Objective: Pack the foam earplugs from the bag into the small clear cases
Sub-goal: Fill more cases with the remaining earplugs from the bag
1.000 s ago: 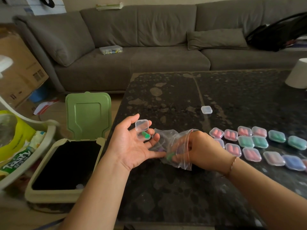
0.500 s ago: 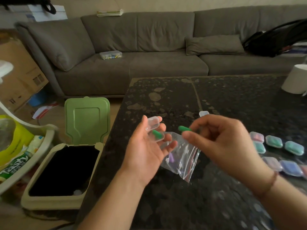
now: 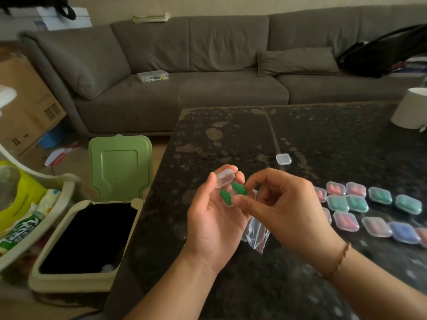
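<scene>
Cradling a small clear hinged plastic case [image 3: 223, 185] on its upturned, gently curled fingers, the left hand [image 3: 213, 221] held it with the lid tipped up toward twelve o'clock. One green foam earplug [image 3: 225, 198] lay in the case's lower half. The right hand [image 3: 280, 210], at three o'clock from the left, pinched a second green foam earplug [image 3: 239, 188] between thumb and forefinger, at the case's open mouth, its other fingers loosely curled. A crumpled clear zip bag [image 3: 256, 234] hung beneath both hands, over the dark speckled stone table [image 3: 231, 135]; which hand had hold of it could not be told. At three o'clock on the table lay rows of closed clear cases [image 3: 360, 203] holding pink, green and blue earplugs, and at one o'clock a single empty closed clear case [image 3: 283, 159].
</scene>
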`<control>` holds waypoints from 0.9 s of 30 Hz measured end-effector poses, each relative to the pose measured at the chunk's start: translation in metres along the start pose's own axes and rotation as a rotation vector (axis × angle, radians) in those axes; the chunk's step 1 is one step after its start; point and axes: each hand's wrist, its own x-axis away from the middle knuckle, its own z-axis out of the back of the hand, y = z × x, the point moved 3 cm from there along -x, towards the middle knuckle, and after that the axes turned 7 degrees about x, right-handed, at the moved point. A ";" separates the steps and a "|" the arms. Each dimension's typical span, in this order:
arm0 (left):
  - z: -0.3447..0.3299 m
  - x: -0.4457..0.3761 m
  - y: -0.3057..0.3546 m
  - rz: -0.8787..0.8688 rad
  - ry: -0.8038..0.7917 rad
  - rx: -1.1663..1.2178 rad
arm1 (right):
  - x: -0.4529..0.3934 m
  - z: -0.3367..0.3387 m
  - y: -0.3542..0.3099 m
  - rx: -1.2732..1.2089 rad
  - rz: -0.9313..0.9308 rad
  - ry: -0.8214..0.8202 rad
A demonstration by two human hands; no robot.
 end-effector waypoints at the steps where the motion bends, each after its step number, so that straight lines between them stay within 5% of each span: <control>1: 0.000 0.000 -0.001 0.003 -0.017 -0.001 | 0.000 -0.001 0.000 0.013 -0.009 -0.009; 8: 0.001 0.000 -0.003 0.045 0.012 -0.002 | -0.001 0.000 0.005 0.102 -0.017 -0.089; 27: 0.000 0.001 -0.003 0.089 0.011 -0.022 | -0.005 -0.004 0.013 -0.138 -0.038 -0.213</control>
